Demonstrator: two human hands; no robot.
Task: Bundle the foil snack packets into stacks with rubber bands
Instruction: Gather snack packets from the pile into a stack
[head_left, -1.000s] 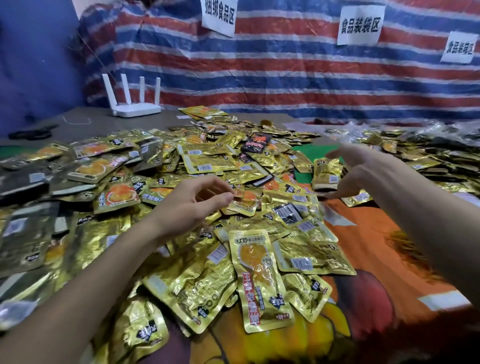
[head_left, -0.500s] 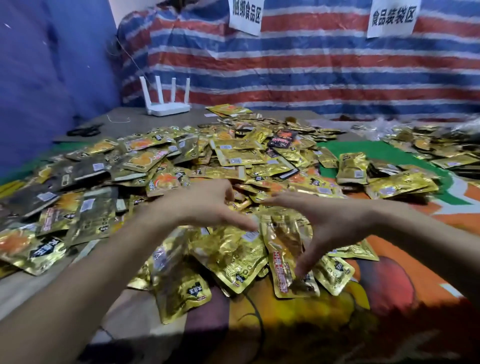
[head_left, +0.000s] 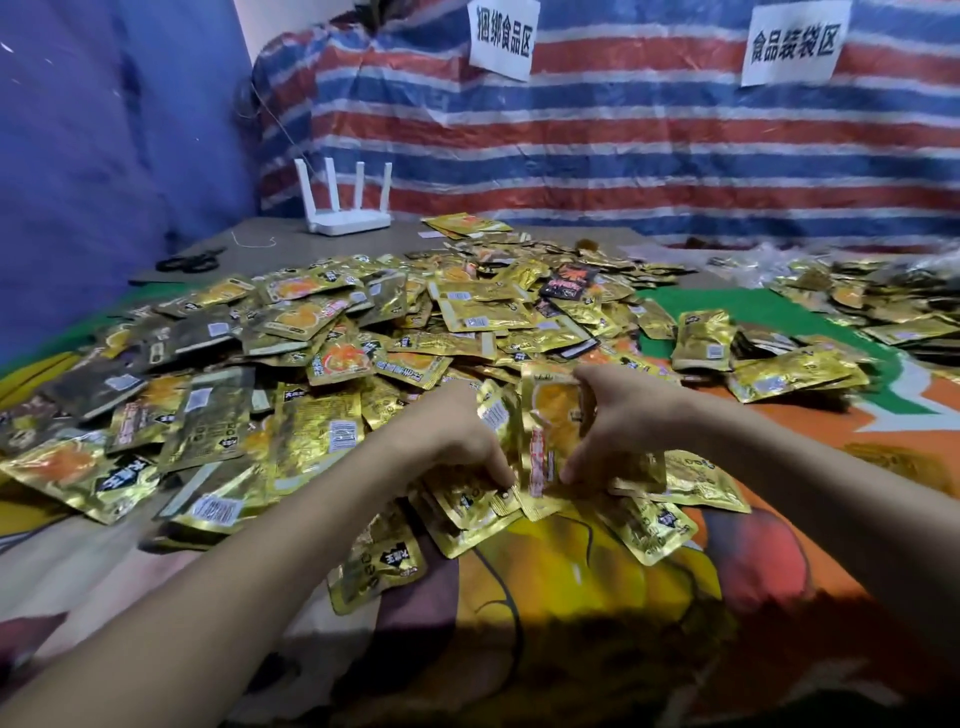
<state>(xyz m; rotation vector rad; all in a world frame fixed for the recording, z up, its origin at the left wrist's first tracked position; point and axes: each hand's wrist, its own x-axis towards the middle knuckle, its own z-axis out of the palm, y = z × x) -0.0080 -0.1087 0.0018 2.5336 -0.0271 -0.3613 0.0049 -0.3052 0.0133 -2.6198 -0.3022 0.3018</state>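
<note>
A wide heap of gold foil snack packets (head_left: 332, 364) covers the table. At its near edge my left hand (head_left: 457, 436) and my right hand (head_left: 623, 415) face each other and grip a small upright clutch of packets (head_left: 550, 431) between them, fingers curled round its sides. The front packet of the clutch shows an orange picture and a red strip. Loose packets lie flat just under and in front of both hands. One bundled stack (head_left: 704, 345) stands to the right on the green patch. I see no rubber band.
A white router (head_left: 345, 208) stands at the table's back left, with black scissors (head_left: 189, 260) nearby. More packets (head_left: 883, 306) pile up at the far right. A colourful printed cloth (head_left: 597, 597) covers the near table. A striped tarp with two paper signs hangs behind.
My right hand came back from the bundled stack on the right to meet my left hand. Both hands gathered several packets from the heap's near edge and stood them upright between them.
</note>
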